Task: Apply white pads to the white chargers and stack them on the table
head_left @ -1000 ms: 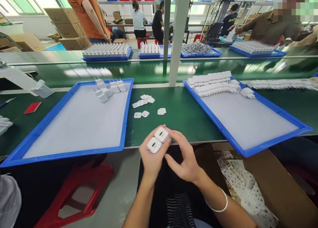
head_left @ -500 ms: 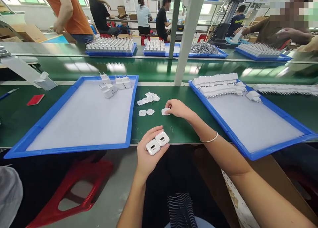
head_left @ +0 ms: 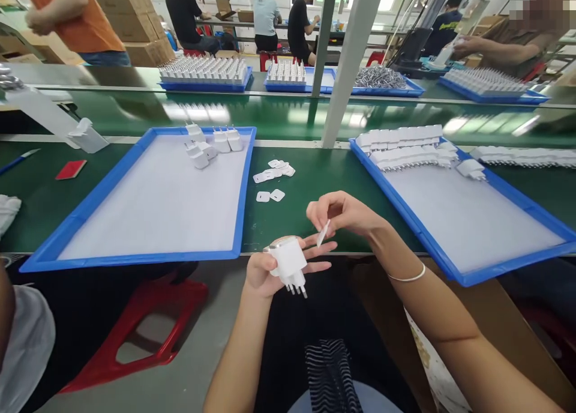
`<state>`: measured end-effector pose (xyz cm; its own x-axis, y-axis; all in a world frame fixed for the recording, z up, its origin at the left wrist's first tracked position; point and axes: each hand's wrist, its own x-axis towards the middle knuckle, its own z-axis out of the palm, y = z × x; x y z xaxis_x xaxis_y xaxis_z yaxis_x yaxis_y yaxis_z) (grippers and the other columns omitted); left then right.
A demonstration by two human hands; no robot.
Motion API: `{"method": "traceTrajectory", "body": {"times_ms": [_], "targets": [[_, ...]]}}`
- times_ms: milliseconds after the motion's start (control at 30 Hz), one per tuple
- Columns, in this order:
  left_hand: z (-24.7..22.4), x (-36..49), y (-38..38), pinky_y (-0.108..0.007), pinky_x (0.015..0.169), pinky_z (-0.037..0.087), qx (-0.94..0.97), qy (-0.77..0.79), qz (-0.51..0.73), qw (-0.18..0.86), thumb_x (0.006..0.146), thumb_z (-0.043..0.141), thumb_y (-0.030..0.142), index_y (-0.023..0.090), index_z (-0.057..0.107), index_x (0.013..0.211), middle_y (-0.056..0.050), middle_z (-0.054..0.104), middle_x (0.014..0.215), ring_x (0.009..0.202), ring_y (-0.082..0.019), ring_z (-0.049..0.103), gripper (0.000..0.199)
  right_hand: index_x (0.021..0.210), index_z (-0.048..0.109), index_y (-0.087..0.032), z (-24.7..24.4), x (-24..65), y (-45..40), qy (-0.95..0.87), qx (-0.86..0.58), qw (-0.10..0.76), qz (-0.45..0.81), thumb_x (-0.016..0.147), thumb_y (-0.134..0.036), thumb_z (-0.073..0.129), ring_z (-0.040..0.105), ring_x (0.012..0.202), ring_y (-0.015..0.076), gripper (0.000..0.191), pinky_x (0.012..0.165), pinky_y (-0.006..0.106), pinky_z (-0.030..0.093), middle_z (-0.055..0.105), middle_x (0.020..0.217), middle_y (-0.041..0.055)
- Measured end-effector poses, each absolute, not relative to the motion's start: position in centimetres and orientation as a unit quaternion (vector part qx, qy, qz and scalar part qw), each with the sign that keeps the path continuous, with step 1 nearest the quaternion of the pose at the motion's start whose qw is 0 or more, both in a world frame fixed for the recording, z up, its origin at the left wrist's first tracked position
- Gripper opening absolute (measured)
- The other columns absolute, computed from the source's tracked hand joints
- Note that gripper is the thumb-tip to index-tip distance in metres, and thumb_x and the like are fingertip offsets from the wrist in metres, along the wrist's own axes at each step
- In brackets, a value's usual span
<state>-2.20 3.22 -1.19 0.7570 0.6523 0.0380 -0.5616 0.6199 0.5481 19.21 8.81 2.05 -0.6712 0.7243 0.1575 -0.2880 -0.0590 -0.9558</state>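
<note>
White plug chargers point(head_left: 289, 258) lie side by side in my left hand point(head_left: 261, 275), their metal pins pointing down toward me. The thumb presses on them while the other fingers stretch out to the right. Just above those fingers, my right hand point(head_left: 346, 212) pinches a thin white cover plate point(head_left: 323, 233) on edge between thumb and fingertips. Several more cover plates point(head_left: 274, 171) lie in a loose group on the green table, with a pair of plates point(head_left: 270, 195) nearer me.
A blue-rimmed tray point(head_left: 240, 221) on the left holds several chargers point(head_left: 198, 155) at its far end. The right tray point(head_left: 387, 197) has rows of chargers point(head_left: 405, 149). A metal post point(head_left: 344, 83) rises behind the table. Co-workers sit and stand beyond.
My right hand has lifted a cover plate off the table and brought it near my left hand. My left hand has turned the chargers so their pins show, and its fingers have spread.
</note>
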Motion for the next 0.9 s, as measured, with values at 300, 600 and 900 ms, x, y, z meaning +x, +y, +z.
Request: {"method": "traceTrajectory", "body": {"times_ms": [300, 600, 900], "targets": [[-0.4, -0.6, 2.8, -0.034, 0.066, 0.055, 0.359, 0.206, 0.358, 0.837, 0.054, 0.083, 0.030, 0.015, 0.079, 0.093, -0.010, 0.075, 0.087, 0.074, -0.026, 0.070, 0.042, 0.089, 0.074, -0.015, 1.9, 19.5, 8.4, -0.540, -0.193, 0.278, 0.770, 0.070, -0.023, 0.090, 0.066, 0.088, 0.0132, 0.027, 0.080, 0.026, 0.055, 0.067, 0.100, 0.0045], [0.7, 0.2, 1.9, -0.027, 0.076, 0.055, 0.479, 0.334, 0.482, 0.653, 0.060, 0.091, 0.029, 0.022, 0.082, 0.093, -0.005, 0.058, 0.095, 0.090, -0.019, 0.061, 0.035, 0.096, 0.070, -0.020, 0.4, 19.0, 1.6, -0.483, -0.404, 0.525, 0.573, 0.080, -0.034, 0.083, 0.060, 0.065, 0.0113, 0.025, 0.048, 0.020, 0.048, 0.067, 0.081, 0.0007], [1.2, 1.6, 0.2, -0.029, 0.088, 0.056, 0.638, 0.398, 0.532, 0.387, 0.073, 0.085, 0.018, 0.026, 0.077, 0.111, -0.003, 0.062, 0.099, 0.091, -0.015, 0.065, 0.040, 0.113, 0.072, -0.027, 1.9, 19.3, -0.7, -0.420, -0.479, 0.640, 0.429, 0.087, -0.021, 0.076, 0.066, 0.061, 0.0131, 0.026, 0.054, 0.024, 0.056, 0.073, 0.072, -0.0018]]}}
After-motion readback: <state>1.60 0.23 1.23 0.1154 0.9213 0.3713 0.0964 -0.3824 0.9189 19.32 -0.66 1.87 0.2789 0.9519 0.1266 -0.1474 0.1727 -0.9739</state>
